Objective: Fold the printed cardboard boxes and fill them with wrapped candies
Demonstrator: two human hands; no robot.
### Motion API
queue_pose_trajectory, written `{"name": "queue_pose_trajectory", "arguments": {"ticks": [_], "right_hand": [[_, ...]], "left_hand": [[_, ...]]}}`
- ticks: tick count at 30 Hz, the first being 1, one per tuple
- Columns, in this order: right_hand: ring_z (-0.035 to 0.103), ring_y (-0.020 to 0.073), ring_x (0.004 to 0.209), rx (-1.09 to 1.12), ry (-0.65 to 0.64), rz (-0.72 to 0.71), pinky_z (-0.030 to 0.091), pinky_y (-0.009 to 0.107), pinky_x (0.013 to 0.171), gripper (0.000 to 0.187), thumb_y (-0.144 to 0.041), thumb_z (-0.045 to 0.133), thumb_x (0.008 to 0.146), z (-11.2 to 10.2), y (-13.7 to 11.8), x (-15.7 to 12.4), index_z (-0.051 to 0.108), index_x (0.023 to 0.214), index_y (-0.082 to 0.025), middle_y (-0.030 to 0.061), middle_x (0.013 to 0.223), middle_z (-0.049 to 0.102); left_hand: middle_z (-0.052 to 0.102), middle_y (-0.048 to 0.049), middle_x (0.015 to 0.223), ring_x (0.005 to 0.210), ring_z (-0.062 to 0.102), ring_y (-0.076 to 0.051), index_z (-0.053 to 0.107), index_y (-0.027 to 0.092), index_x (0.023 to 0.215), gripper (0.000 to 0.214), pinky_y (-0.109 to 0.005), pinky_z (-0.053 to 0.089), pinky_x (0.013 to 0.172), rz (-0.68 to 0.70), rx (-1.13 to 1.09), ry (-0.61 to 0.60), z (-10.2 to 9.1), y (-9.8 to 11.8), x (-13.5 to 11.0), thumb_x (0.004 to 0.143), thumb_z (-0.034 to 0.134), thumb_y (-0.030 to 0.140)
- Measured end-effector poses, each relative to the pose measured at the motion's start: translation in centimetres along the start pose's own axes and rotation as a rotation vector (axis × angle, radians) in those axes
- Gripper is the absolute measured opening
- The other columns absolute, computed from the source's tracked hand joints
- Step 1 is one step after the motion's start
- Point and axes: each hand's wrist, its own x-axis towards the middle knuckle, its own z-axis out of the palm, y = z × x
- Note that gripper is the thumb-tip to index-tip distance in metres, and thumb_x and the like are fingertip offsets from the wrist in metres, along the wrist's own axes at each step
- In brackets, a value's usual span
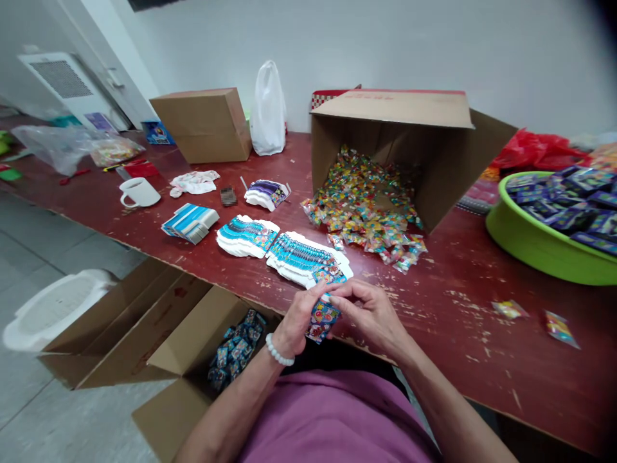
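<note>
My left hand [299,316], with a beaded bracelet on its wrist, is wrapped round a small blue printed candy box [324,316] at the table's front edge. The fingers of my right hand [369,310] pinch together at the top end of that box; whether a candy packet is between them is hidden. Just beyond my hands lies a fanned row of flat blue cartons [308,257], with a second fanned stack [247,235] to its left. Wrapped candies [371,212] spill out of a cardboard box [441,157] lying on its side.
Below the table's left edge, an open carton [193,334] holds several filled blue boxes [238,347]. A green basin [544,251] of dark packs stands at the right. Two loose candy packets [509,309] lie near it. A white mug [139,192] sits at the left.
</note>
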Motion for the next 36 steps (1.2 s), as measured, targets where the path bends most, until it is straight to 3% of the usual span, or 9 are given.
{"name": "queue_pose_trajectory", "arguments": {"ticks": [6,10,12,14,18,23,28,32,36], "right_hand": [[0.060,0.0250,0.098,-0.506,0.031,-0.273,0.047,0.041,0.087,0.015,-0.030,0.063,0.089,1.0,0.3,-1.2,0.068,0.099,-0.021,0.0093,0.106,0.068],[0.053,0.0332,0.111,-0.737,0.028,-0.286,0.045,0.049,0.090,0.062,-0.039,0.077,0.075,2.9,1.5,-1.9,0.053,0.127,-0.017,0.0167,0.129,0.058],[0.047,0.0359,0.121,-0.750,0.015,-0.291,0.042,0.052,0.096,0.091,-0.043,0.082,0.066,3.6,1.7,-1.9,0.038,0.141,-0.015,0.0195,0.141,0.048],[0.041,0.0368,0.127,-0.770,-0.002,-0.296,0.039,0.053,0.100,0.102,-0.039,0.081,0.063,3.9,1.7,-1.7,0.028,0.147,-0.015,0.0195,0.146,0.042],[0.043,0.0361,0.123,-0.809,-0.050,-0.334,0.036,0.053,0.103,0.084,-0.021,0.068,0.066,4.2,1.6,-1.1,0.035,0.143,-0.011,0.0197,0.138,0.049],[0.049,0.0351,0.113,-0.708,-0.151,-0.390,0.042,0.051,0.099,0.077,-0.025,0.065,0.063,5.5,1.9,-0.4,0.046,0.135,-0.008,0.0211,0.126,0.055],[0.049,0.0319,0.121,-0.487,-0.209,-0.367,0.043,0.047,0.102,0.083,-0.034,0.074,0.068,6.1,2.3,0.3,0.038,0.140,-0.013,0.0192,0.132,0.052],[0.050,0.0313,0.123,-0.531,0.023,-0.229,0.044,0.048,0.100,0.075,-0.046,0.070,0.079,3.1,4.8,2.0,0.038,0.140,-0.018,0.0176,0.134,0.051],[0.056,0.0333,0.105,-0.814,0.277,-0.011,0.046,0.049,0.088,0.058,-0.049,0.067,0.081,-0.8,8.5,3.5,0.053,0.126,-0.013,0.0171,0.112,0.060]], "left_hand": [[0.075,-0.0082,0.096,0.061,0.065,-0.013,0.073,0.013,0.109,0.036,-0.022,0.051,0.054,-0.021,-0.204,-0.010,-0.1,-0.4,0.7,0.080,0.064,0.033],[0.073,-0.0084,0.107,0.098,0.068,-0.020,0.074,0.012,0.100,0.029,-0.025,0.052,0.085,0.109,-0.260,0.062,-0.5,-0.6,1.2,0.078,0.069,0.029],[0.073,-0.0074,0.108,0.104,0.067,-0.022,0.074,0.014,0.099,0.028,-0.028,0.051,0.091,0.114,-0.303,0.119,-0.7,-0.6,1.2,0.076,0.072,0.029],[0.074,-0.0070,0.107,0.105,0.066,-0.023,0.073,0.014,0.099,0.027,-0.031,0.050,0.095,0.113,-0.357,0.141,-0.8,-0.6,1.2,0.077,0.073,0.030],[0.073,-0.0091,0.110,0.109,0.066,-0.023,0.070,0.013,0.108,0.030,-0.033,0.047,0.101,0.070,-0.447,0.112,-1.0,-0.9,0.9,0.086,0.064,0.032],[0.072,-0.0085,0.109,0.104,0.067,-0.022,0.067,0.014,0.113,0.032,-0.033,0.049,0.098,-0.014,-0.480,0.107,-2.5,-1.3,0.0,0.093,0.054,0.035],[0.070,-0.0045,0.089,0.069,0.068,-0.015,0.062,0.016,0.114,0.032,-0.027,0.056,0.067,0.047,-0.327,0.205,-4.5,-1.5,-1.5,0.087,0.063,0.033],[0.067,-0.0021,0.083,0.050,0.060,-0.013,0.053,0.022,0.124,0.052,-0.025,0.049,0.047,0.148,-0.055,0.343,-8.1,-1.5,-2.9,0.081,0.065,0.048],[0.064,-0.0042,0.096,0.079,0.064,-0.018,0.055,0.020,0.121,0.061,-0.030,0.052,0.069,0.310,0.299,0.743,-14.8,-2.0,-3.8,0.071,0.072,0.050]]}}
